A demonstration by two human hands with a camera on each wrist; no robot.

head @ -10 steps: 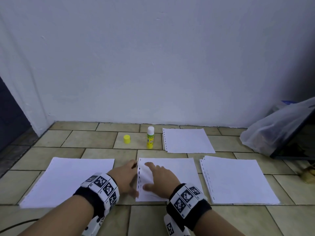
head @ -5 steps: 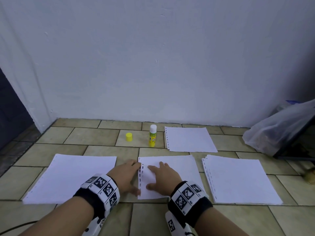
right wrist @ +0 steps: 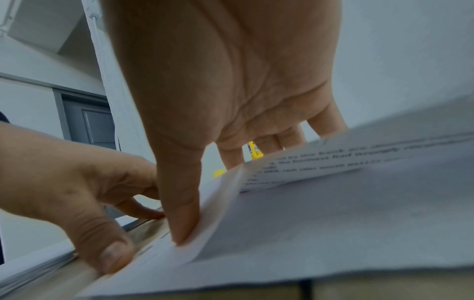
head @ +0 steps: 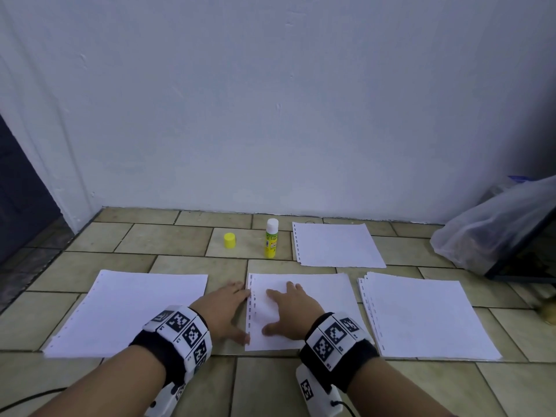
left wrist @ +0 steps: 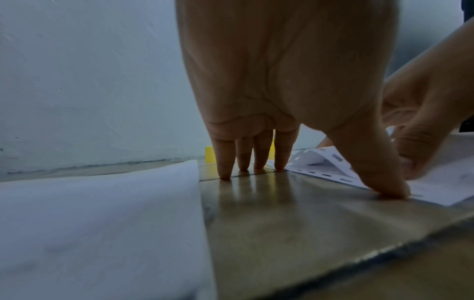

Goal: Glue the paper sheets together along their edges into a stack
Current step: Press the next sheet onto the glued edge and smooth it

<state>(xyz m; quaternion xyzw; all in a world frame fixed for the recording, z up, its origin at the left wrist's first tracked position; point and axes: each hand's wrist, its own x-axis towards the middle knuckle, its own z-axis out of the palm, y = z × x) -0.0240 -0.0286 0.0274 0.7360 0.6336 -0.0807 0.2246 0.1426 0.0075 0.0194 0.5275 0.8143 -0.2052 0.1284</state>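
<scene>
Compared with a second ago, both hands have flattened out and the lifted punched edge of the middle sheet has dropped closer to the pile beneath; the camera has also tilted up slightly.

On a tiled floor point(head: 180, 242), the middle stack point(head: 325, 296) lies directly in front of the person. The right hand point(head: 290, 314) rests palm-down on its top sheet with fingers spread and straight, grasping nothing. The left hand point(head: 224, 308) sits on the floor just beside the stack, fingers extended, its thumb point(left wrist: 379, 178) pressing the punched left margin. The left wrist view shows that margin not yet fully flat.

An uncapped glue stick point(head: 271, 239) stands upright behind the stack, its yellow cap point(head: 230, 240) nearby. Another pile point(head: 421, 314) lies to the right, a large sheet point(head: 129, 308) to the left, and a small pile point(head: 337, 245) farther back.

The step appears to be pressing the glued edge down. Doing it well likely means aligning the punch holes first, then smoothing firmly along the whole margin while the right palm stops the sheet sliding.
</scene>
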